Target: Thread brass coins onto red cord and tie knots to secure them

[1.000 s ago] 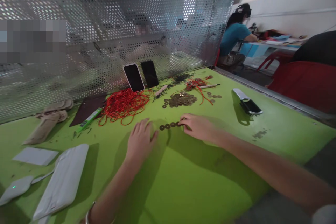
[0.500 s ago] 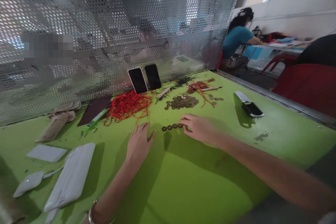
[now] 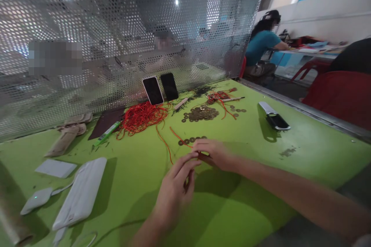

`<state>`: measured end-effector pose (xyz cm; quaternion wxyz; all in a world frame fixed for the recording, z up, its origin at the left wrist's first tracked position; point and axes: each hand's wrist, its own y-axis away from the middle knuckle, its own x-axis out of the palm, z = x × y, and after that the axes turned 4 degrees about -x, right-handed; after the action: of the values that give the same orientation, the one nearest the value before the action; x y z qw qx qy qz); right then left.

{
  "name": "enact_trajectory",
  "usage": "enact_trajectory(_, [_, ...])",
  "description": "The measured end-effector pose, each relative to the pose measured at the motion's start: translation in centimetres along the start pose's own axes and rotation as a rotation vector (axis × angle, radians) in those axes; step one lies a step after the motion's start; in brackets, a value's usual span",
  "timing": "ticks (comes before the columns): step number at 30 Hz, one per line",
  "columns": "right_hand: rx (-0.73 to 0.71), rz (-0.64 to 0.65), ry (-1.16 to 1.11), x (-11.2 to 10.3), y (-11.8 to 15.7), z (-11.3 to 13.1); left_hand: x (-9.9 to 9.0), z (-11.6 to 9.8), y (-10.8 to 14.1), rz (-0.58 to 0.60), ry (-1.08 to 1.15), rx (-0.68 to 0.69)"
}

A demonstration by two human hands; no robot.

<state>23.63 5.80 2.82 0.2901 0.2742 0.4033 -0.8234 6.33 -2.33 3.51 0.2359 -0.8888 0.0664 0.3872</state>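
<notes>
My left hand (image 3: pixel 176 187) and my right hand (image 3: pixel 216 155) meet fingertip to fingertip over the table, just in front of a short row of round holed coins (image 3: pixel 192 140). A thin red cord (image 3: pixel 178 136) slants across the left part of the row to the fingers of my right hand, which are pinched on it. Another stretch of red cord (image 3: pixel 165 144) runs from near the cord heap to the left hand, whose fingers are pinched too. The tips partly hide each other.
Behind the row lie a coin pile (image 3: pixel 204 113) and a tangled red cord heap (image 3: pixel 143 117). Two phones (image 3: pixel 153 90) lean on the perforated metal screen (image 3: pixel 121 58). A white power bank (image 3: pixel 81 193) is at left, a black-and-silver object (image 3: pixel 275 117) at right. A person (image 3: pixel 263 42) sits beyond.
My left hand has moved right and nearer, taking up red cord from the heap side. The right hand has left the coin row and come down to meet it.
</notes>
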Motion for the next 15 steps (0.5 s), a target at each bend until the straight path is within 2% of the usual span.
enact_trajectory(3, [0.103,-0.197,-0.103,-0.8,-0.1,-0.3,-0.7,0.1,0.3,-0.035,0.01,-0.069])
enact_trajectory(7, [0.23,-0.445,-0.344,-2.3,-0.2,-1.3,-1.6,0.6,0.7,0.003,-0.011,-0.191])
enact_trajectory(9, [0.253,-0.529,-0.455,-2.8,-0.2,-2.1,-1.7,0.6,0.9,0.026,-0.02,-0.178])
enact_trajectory(12, [0.283,-0.582,-0.58,-3.0,-0.3,-2.7,-1.1,-0.1,1.3,0.042,-0.029,0.068])
enact_trajectory(15, [0.288,-0.535,-0.655,-2.9,-0.3,-2.4,-0.1,-1.2,1.9,0.101,0.004,0.393])
